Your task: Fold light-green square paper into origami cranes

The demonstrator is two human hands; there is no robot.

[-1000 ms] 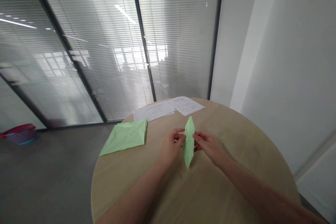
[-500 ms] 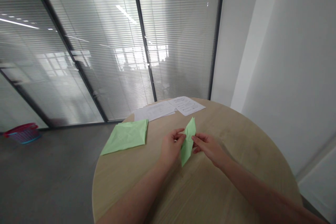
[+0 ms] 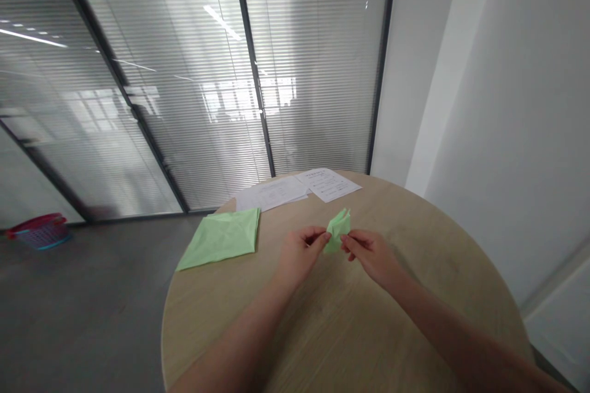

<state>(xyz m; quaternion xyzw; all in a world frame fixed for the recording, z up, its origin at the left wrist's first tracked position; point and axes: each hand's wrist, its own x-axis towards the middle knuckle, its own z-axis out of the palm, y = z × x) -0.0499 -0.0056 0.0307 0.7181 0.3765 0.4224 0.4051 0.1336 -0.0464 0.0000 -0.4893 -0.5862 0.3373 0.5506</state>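
Note:
A small piece of folded light green paper (image 3: 338,227) is held up between my two hands, above the middle of the round table. My left hand (image 3: 302,252) pinches its left edge between thumb and fingers. On the other side, my right hand (image 3: 369,253) grips the right edge the same way. The paper's top ends in pointed, slightly parted layers, and its lower part is short and partly hidden by the fingers. To the left lies a larger stack of light green sheets (image 3: 224,238), creased on top, apart from both hands.
The round wooden table (image 3: 359,331) fills the lower middle. Printed white sheets (image 3: 329,184) lie along its far edge. A red and blue basket (image 3: 39,232) stands on the grey floor at left. Glass panels with blinds (image 3: 318,73) and a white wall (image 3: 520,135) stand close behind.
The held green paper has gone from a long upright diamond to a shorter, folded shape, its lower point no longer showing. Both hands still grip it and have shifted only slightly.

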